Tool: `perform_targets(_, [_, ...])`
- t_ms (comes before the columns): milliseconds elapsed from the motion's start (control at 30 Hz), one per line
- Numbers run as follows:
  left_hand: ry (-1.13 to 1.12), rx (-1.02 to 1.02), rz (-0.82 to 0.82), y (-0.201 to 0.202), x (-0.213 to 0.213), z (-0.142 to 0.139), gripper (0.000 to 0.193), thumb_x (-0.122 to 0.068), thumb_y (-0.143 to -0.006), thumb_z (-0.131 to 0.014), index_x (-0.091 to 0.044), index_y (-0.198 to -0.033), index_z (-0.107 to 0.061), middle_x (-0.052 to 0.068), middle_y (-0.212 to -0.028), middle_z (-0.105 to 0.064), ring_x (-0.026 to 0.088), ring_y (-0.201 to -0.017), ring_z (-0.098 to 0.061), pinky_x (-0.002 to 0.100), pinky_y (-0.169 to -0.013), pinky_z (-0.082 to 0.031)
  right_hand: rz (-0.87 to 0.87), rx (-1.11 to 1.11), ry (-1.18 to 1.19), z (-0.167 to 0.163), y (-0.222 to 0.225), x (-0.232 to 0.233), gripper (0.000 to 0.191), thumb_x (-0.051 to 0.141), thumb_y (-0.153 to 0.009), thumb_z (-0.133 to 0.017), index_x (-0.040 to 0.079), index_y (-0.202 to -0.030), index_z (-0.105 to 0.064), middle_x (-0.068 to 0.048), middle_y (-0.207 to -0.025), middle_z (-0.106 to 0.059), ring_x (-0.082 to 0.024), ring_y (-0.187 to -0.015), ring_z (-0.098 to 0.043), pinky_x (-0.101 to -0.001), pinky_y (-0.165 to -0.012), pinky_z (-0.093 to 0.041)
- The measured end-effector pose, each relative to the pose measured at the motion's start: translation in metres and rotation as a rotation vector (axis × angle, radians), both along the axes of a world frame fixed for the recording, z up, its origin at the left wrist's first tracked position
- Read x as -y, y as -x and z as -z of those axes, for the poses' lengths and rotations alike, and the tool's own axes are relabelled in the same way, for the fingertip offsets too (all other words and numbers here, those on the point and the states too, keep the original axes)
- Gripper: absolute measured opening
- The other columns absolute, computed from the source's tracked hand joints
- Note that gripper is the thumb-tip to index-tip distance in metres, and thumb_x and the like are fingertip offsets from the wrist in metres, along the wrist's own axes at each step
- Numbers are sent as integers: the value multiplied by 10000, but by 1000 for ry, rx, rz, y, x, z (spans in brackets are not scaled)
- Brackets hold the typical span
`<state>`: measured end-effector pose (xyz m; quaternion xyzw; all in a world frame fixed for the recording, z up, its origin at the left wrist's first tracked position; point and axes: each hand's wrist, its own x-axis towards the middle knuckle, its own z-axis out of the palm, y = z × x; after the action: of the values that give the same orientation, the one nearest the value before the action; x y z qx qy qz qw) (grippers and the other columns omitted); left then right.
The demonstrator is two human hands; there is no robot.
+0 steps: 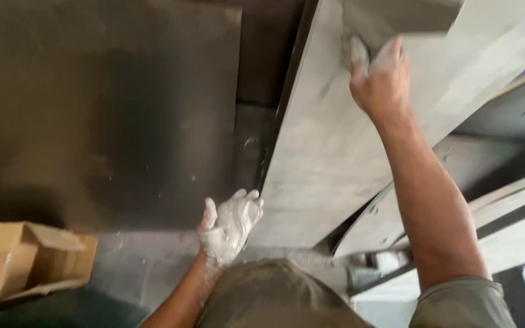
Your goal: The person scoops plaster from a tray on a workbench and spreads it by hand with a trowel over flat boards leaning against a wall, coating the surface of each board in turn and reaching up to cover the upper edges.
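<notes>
head view: we are handling a large grey tile, leaning upright against stacked slabs. right hand grips its top edge, fingers curled over; left hand, caked white, fingers loosely spread, touches the lower edge. next move likely needs a firm two-handed hold. cardboard box sits well apart at the left.

Two hands show: the left hand, coated in white paste, and the right hand, dusted grey. One large grey slab leans under both. Beside it lie at least two more pale slabs. One cardboard box sits at lower left. One dark wall panel stands behind.
</notes>
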<state>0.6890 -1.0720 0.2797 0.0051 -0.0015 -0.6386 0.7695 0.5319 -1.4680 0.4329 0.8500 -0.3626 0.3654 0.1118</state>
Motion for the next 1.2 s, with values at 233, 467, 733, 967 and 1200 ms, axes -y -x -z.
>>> perform_targets(233, [-152, 123, -28, -36, -67, 25, 806, -645, -999, -533, 6, -1473, -505, 220, -1529, -513, 390, -1433, -447, 534, -1273, -280, -345, -265, -384, 281, 69, -171, 183, 109, -1066, -536, 56, -1222, -617, -153, -1063, -725, -375, -869, -686, -464, -685, -579])
perform_targets(467, [-215, 194, 98, -94, -92, 55, 783, -622, -1039, -549, 25, -1476, -493, 243, -1551, -464, 423, -1469, -417, 555, -1299, -253, -76, -623, -986, 386, 23, -315, 650, 81, -831, -574, 121, -1473, -479, -170, -1266, -658, -417, -1001, -669, -556, -768, -548])
perform_targets(733, [-132, 394, 522, -53, -42, 69, 900, -656, -964, -572, 12, -1539, -387, 231, -1592, -434, 384, -1497, -382, 518, -1287, -239, 147, 1266, -2105, 356, 88, -480, 560, 175, -896, -641, 77, -1434, -520, -90, -1184, -642, -221, -886, -567, -363, -745, -458])
perform_targets(967, [323, 768, 862, 54, -51, 31, 896, -638, -1030, -535, 40, -1594, -375, 181, -1631, -439, 233, -1477, -443, 401, -1288, -311, -451, 1332, -1588, 228, 169, -544, 632, 190, -879, -617, -32, -1443, -438, -142, -1158, -596, -262, -1027, -638, -397, -837, -533])
perform_targets(1200, [559, 1508, 1329, 206, -118, 5, 933, -716, -1037, -304, -76, -1694, -474, 208, -1049, -560, 170, -993, -485, 274, -923, -446, -220, 1479, -1409, 164, 233, -680, 680, 169, -863, -596, -46, -1482, -412, -188, -1137, -640, -317, -949, -681, -441, -780, -573])
